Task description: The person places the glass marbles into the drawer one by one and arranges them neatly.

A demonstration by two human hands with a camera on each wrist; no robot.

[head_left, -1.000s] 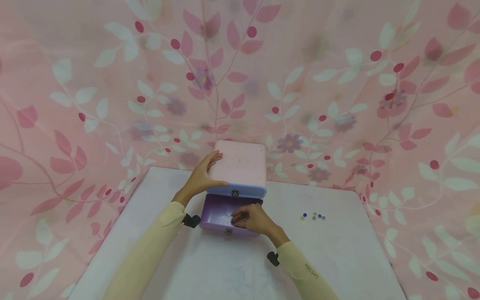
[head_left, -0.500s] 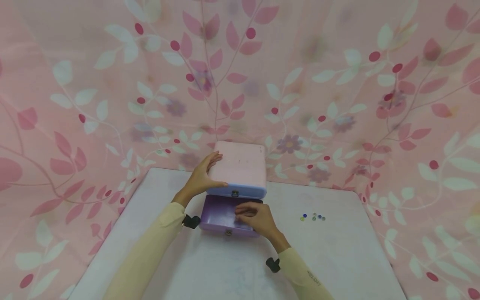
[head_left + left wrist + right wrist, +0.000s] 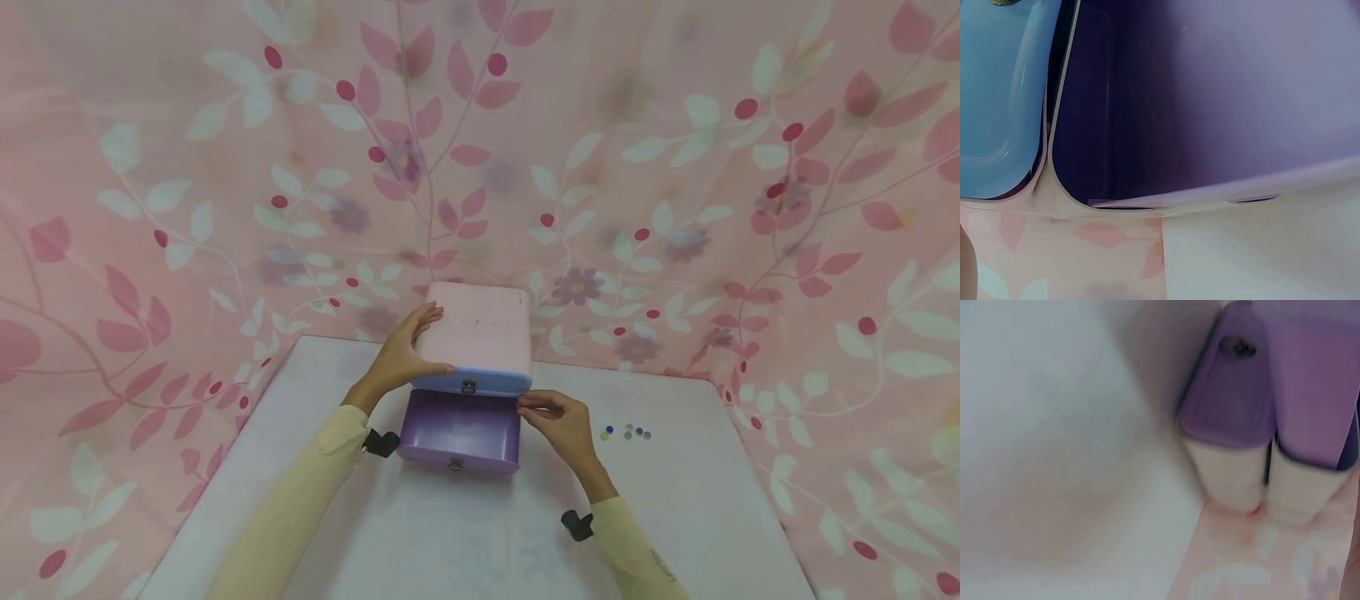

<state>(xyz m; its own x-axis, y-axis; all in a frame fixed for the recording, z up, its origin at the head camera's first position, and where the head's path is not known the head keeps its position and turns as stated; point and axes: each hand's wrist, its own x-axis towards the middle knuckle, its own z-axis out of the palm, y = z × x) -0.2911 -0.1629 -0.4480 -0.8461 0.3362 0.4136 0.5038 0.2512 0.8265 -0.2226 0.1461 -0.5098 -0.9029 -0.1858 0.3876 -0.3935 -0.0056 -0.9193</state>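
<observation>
Marbles (image 3: 628, 436): right of centre, loose sideways row, nearer the right hand (image 3: 566, 425) than the left hand (image 3: 405, 354).
Drawer (image 3: 461, 425): lower centre, pulled out of the chest (image 3: 476, 329), long side left to right.
Right pose: fingers bunched toward the drawer's rear right corner; cannot tell if pinching anything.
Left pose: spread against the chest, unclenched.
</observation>
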